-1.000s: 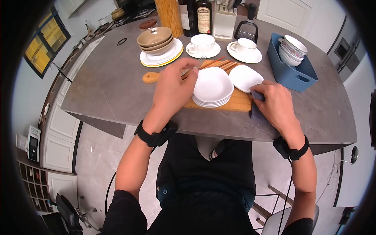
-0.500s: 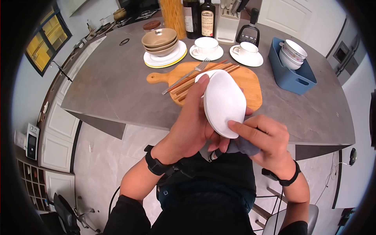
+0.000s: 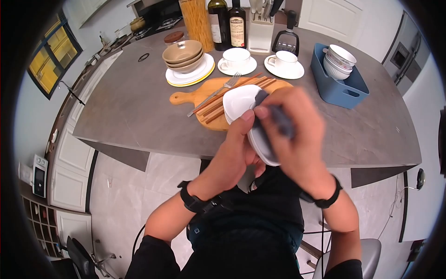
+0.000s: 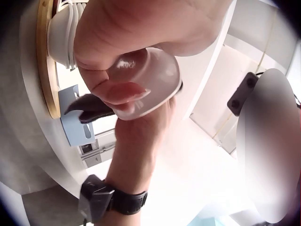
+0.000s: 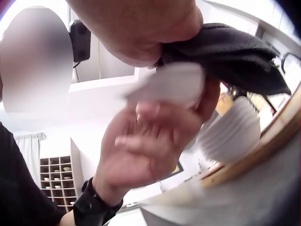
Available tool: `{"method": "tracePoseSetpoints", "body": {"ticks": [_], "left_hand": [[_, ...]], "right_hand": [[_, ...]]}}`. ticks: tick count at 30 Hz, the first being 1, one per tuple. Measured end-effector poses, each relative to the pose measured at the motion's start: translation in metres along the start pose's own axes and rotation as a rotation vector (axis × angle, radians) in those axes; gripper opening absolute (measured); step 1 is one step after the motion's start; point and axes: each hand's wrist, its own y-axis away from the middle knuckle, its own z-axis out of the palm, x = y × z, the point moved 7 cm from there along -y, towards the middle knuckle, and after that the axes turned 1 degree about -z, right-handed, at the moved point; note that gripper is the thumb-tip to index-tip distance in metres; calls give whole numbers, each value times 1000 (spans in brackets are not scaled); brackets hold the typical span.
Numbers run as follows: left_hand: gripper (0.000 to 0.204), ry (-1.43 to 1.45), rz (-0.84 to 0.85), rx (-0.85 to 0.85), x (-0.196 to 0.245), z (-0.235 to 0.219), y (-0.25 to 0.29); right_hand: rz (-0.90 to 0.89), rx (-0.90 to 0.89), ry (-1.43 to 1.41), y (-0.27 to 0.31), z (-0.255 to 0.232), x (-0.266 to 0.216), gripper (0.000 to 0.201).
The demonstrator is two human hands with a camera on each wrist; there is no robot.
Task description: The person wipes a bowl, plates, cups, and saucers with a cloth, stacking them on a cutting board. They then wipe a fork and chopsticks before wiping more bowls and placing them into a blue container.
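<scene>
In the head view my left hand (image 3: pixel 230 160) grips the edge of a small white dish (image 3: pixel 259 144), thumb on top and fingers underneath. The dish is held tilted just in front of the table edge. My right hand (image 3: pixel 299 139) pinches a dark grey cloth (image 5: pixel 230 56) against the dish's upper face and covers much of it; the hand is blurred. From the left wrist view, the underside of the dish shows beside the curled fingers. Behind the hands, a stack of white dishes (image 3: pixel 238 101) sits on a wooden cutting board (image 3: pixel 182 98).
Chopsticks (image 3: pixel 214 111) and a fork (image 3: pixel 229 83) lie on the board. Behind are brown bowls (image 3: pixel 182 52) on plates, two white cups (image 3: pixel 236 58) on saucers, bottles (image 3: pixel 237 28) and a knife block (image 3: pixel 261 32). A blue basket (image 3: pixel 337 93) with bowls stands at the right.
The dish has gone from the board's right side into the left hand, tilted near the table edge. The right hand has brought the cloth up over its face.
</scene>
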Motion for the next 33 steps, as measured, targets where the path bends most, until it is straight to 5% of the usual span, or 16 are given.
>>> {"method": "tracePoseSetpoints", "body": {"ticks": [2,4,5,7,9,11,12,13,16,17,23,29,33], "left_hand": [[63,-7,45,38,2,-10,2],[54,140,70,-106,10,-16,6],[54,145,60,-98,8,-14,9],[58,-7,100,97,23,-6,12],[58,-4,44,4,26,5,17],[60,117,74,154,32,6,13],[64,326,59,-166,35,-5,14],[68,92,71,117,51,-10,10],[66,-62,198,141,78,-23,-5],[64,-117,214,149,82,-25,-12],[51,-321,233,265,79,-39,-37],[39,-792,140,354,68,-66,-44],[35,-1095,345,396,76,-69,-45]], "right_hand": [[-22,-47,-82,6,11,-6,18],[0,-87,-137,8,11,-11,19],[35,-235,-221,13,14,-10,19],[61,-384,-296,12,8,-13,18],[62,-466,-332,6,-3,-23,13],[73,-472,-357,-1,-22,-19,19],[217,-314,-499,-1,-38,-4,29],[362,-152,-637,1,-49,9,42],[472,-94,-39,-14,-58,27,49],[585,-169,-186,-16,-44,32,45],[462,-313,-184,-24,12,72,38],[580,-526,-86,-16,30,97,38],[566,-589,-124,-7,31,106,39]]}}
